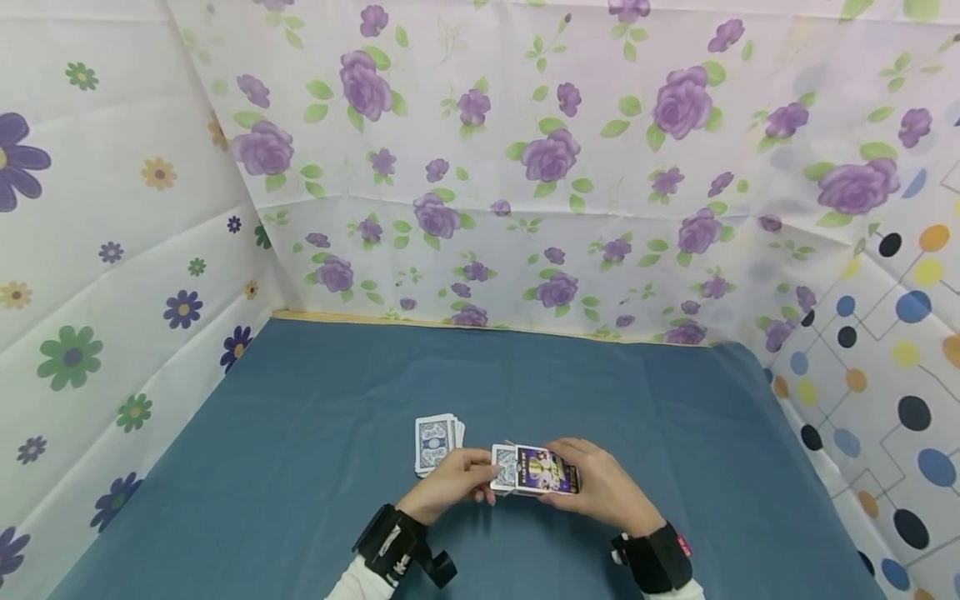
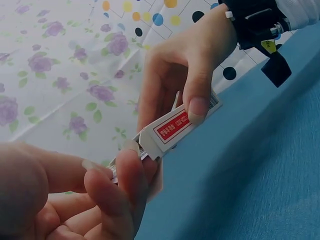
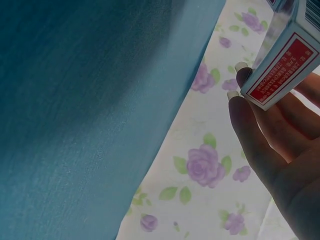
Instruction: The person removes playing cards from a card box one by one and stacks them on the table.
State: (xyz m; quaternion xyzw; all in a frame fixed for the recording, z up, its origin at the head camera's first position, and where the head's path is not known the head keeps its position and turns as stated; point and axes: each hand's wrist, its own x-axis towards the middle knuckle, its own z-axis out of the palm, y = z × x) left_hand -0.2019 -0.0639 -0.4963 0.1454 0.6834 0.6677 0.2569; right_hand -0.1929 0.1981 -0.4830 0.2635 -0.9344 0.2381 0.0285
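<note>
My right hand point(image 1: 603, 485) grips a playing-card box point(image 1: 546, 470) with a dark, colourful printed face, held a little above the cloth. A part of a deck of blue-backed playing cards point(image 1: 505, 465) sticks out of the box's left end. My left hand point(image 1: 450, 485) pinches those cards between thumb and fingers. In the left wrist view, the box's white side point(image 2: 175, 127) with a red label faces up, and an end flap stands open. The right wrist view shows the fingers point(image 3: 250, 122) under the box. A stack of playing cards point(image 1: 435, 442), backs up, lies just beyond my left hand.
Blue cloth point(image 1: 337, 400) covers the table. A flowered curtain point(image 1: 465, 167) hangs along the back edge, with more patterned cloth at the left and the dotted cloth point(image 1: 885, 400) at the right. Black straps with cameras sit on both wrists.
</note>
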